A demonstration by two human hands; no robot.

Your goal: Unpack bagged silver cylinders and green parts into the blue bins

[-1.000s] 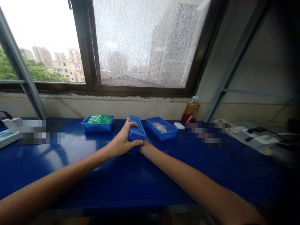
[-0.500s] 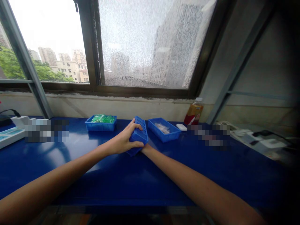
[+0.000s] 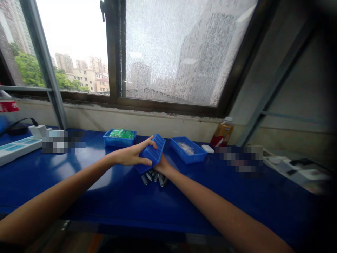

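Note:
A blue plastic bin is tipped over above the table, its ribbed underside turned up toward me. My left hand is closed on it, thumb along the near side and fingers over the top. Reaching in from the right, my right hand is against the bin's lower right side; its fingers are hidden behind the bin. Several small metal cylinders lie in a loose pile on the blue table just below the bin.
Behind stand a blue bin of green packets and another blue bin holding small clear pieces. A white oval object and a drink bottle are to the right. A power strip lies at left.
The metal cylinders now show on the table beneath the bin, where none were visible before. The bin's tilt has shifted slightly in my hands, and the view has turned left.

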